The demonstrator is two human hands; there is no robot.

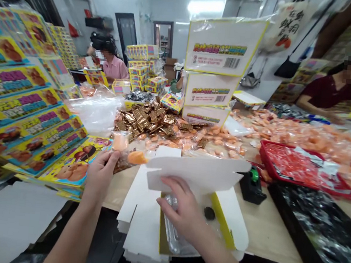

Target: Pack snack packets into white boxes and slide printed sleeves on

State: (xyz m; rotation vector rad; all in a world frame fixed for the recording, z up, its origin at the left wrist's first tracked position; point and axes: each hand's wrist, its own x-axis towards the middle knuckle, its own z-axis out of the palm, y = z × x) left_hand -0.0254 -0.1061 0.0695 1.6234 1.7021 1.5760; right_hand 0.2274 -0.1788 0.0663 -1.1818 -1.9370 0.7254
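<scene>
The open white cardboard box (198,173) with yellow inner sides is sitting at the near edge of the pale wooden tabletop (267,229), its lid flap raised. Room is narrowing on both sides: printed yellow cartons (19,108) are crowding my left, and a black tape dispenser (252,184) is standing just right of the box. I am working over the box's open mouth. My right grip (186,215) is lying across a clear plastic tray (169,226) inside, though I cannot tell whether it is clenching. My left grip (100,174) is pinching a clear packet of orange pieces (137,157).
</scene>
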